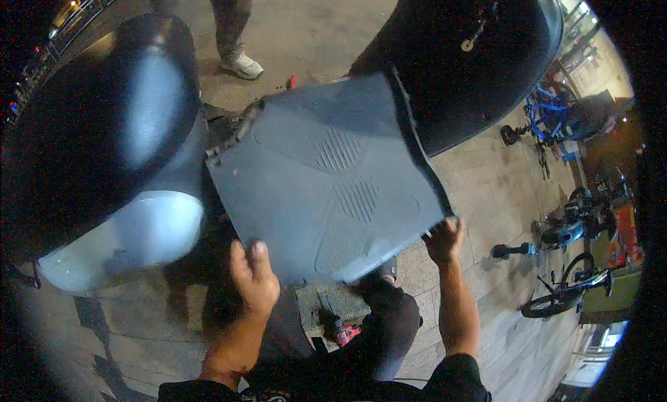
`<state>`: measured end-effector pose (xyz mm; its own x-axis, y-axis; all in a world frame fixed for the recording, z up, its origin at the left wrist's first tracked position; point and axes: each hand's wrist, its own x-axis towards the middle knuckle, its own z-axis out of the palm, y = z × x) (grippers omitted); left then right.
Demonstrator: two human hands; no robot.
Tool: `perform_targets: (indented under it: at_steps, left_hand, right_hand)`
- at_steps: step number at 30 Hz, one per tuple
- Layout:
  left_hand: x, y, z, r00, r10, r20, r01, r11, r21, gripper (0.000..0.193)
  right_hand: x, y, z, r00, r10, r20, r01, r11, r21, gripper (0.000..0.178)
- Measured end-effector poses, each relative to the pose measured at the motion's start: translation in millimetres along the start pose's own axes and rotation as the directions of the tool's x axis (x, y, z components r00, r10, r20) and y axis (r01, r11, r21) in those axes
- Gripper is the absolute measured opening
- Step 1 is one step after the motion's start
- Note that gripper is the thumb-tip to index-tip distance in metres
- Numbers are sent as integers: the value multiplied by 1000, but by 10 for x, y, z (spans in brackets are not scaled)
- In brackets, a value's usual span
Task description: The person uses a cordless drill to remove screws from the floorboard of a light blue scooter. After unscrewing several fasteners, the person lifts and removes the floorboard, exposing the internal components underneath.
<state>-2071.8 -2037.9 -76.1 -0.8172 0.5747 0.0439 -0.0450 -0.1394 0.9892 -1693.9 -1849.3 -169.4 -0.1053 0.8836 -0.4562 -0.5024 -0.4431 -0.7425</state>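
Note:
A grey plastic scooter floorboard panel (299, 186), ribbed on its upper face, lies tilted across the middle between the two black ends of the scooter. My left hand (256, 280) is closed at its near left edge, the thumb pointing up. At the near right corner, my right hand (445, 242) grips the rim, with some fingers hidden beneath. To the left is the scooter's black seat (90, 131) with a pale, shiny side panel (139, 235) under it. The black front shield (479, 54) rises at the upper right, a small keyring-like metal piece (467, 45) on it.
A red and black cordless drill (344, 330) rests on the paving beside my legs. Another person's leg and white shoe (243, 66) stand beyond the scooter. Near them lies a small red object (292, 82). Parked bicycles (566, 287) and a blue-framed cycle (545, 117) line the right side.

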Motion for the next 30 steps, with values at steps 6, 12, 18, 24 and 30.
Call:
perform_targets:
  at_steps: [6,12,18,24,30]
  left_hand:
    - [-190,-81,-284,965,-50,256,45,999,28,29]
    - [-749,-250,-597,918,-211,335,203,977,61,34]
    - [-508,124,91,766,-32,642,-57,991,117,16]
    - [-236,284,624,471,286,834,-372,922,-106,29]
    - [-34,395,915,325,411,852,-636,761,-125,23]
  right_hand:
    - [-673,-459,-977,902,-62,427,169,962,-217,63]
    - [-1230,-696,-832,940,212,265,-31,831,-555,35]
    - [-1599,-740,-762,969,187,-161,-219,357,-908,15]
    - [-1363,-386,-929,954,102,-282,-266,723,-638,23]
    - [-734,-582,-1270,922,304,-240,-268,55,-962,30]
